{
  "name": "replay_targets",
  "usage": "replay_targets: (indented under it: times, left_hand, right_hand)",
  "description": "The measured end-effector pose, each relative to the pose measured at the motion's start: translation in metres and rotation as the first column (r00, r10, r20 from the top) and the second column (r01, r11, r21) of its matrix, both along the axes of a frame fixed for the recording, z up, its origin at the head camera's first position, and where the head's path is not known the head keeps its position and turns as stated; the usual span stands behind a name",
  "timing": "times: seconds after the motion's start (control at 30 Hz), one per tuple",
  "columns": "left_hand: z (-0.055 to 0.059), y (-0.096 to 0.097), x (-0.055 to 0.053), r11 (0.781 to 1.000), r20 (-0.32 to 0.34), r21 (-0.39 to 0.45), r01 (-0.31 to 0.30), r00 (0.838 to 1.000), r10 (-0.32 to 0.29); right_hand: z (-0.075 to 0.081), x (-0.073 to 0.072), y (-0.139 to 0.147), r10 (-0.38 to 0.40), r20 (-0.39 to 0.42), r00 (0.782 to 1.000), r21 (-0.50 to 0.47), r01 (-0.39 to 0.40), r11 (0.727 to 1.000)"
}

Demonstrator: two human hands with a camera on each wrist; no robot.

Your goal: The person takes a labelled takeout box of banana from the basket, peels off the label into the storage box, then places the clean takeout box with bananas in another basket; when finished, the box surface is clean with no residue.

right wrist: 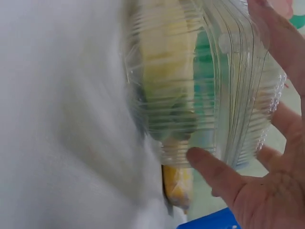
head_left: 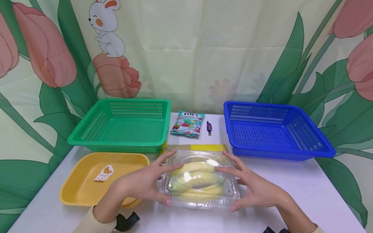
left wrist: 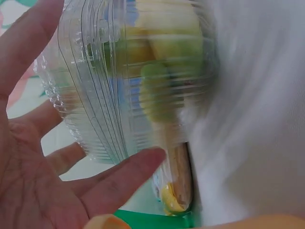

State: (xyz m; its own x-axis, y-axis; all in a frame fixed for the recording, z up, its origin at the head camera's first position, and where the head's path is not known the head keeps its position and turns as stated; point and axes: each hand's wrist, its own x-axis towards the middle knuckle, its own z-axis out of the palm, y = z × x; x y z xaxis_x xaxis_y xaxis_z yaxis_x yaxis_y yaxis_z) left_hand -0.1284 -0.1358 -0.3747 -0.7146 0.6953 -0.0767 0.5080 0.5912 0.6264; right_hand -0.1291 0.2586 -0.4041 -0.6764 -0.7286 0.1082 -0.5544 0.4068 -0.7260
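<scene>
A clear plastic clamshell box (head_left: 201, 203) sits on the white table at the front middle, its lid down. Several bananas (head_left: 198, 178) show through it, yellow with greenish ends. My left hand (head_left: 142, 181) is at its left side, fingers spread, the fingertips over the lid edge and the thumb by the near corner. On the opposite side my right hand (head_left: 253, 184) is spread in the same way. Ribbed walls of the box fill much of both wrist views, with the left palm (left wrist: 38, 176) and right palm (right wrist: 276, 200) facing it. Neither hand's fingers are tightly curled.
A yellow-and-tan package (head_left: 208, 147) lies just behind the box. Further back are a Fox's candy bag (head_left: 187, 123) and a small purple wrapped candy (head_left: 209, 128). A green basket (head_left: 119, 144) and yellow basin (head_left: 73, 181) with a banana label (head_left: 104, 173) stand left; a blue basket (head_left: 279, 152) stands right.
</scene>
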Motion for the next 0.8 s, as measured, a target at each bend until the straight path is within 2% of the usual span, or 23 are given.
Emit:
replay_targets:
  times: [0.1,0.27,0.43,0.57,0.7,0.8]
  left_hand:
    - [0.0,-0.002,0.0,0.999,0.013,0.037,0.002,1.0,-0.002]
    - [-0.001,-0.003,-0.001,0.995,0.004,0.099,0.003,1.0,-0.004]
    - [0.001,-0.005,0.001,0.988,0.026,0.146,-0.043,0.999,0.04]
    - [0.005,-0.008,0.001,0.969,0.033,0.24,-0.064,0.998,0.058]
    - [0.011,-0.012,-0.001,0.94,-0.011,0.339,-0.036,0.999,0.042]
    - [0.015,-0.014,-0.001,0.927,-0.028,0.372,-0.033,0.998,0.047]
  right_hand:
    - [-0.003,0.001,-0.001,-0.014,0.013,1.0,-0.028,0.014,1.0]
    - [-0.005,0.002,0.0,-0.036,-0.031,0.999,-0.05,0.034,0.998]
    - [0.002,0.005,-0.001,-0.074,-0.062,0.995,-0.05,0.071,0.996]
    - [0.011,0.007,-0.002,-0.083,-0.1,0.992,-0.078,0.075,0.994]
    - [0.021,0.006,-0.005,-0.083,-0.157,0.984,-0.108,0.067,0.992]
    - [0.026,0.005,-0.007,-0.086,-0.18,0.98,-0.11,0.067,0.992]
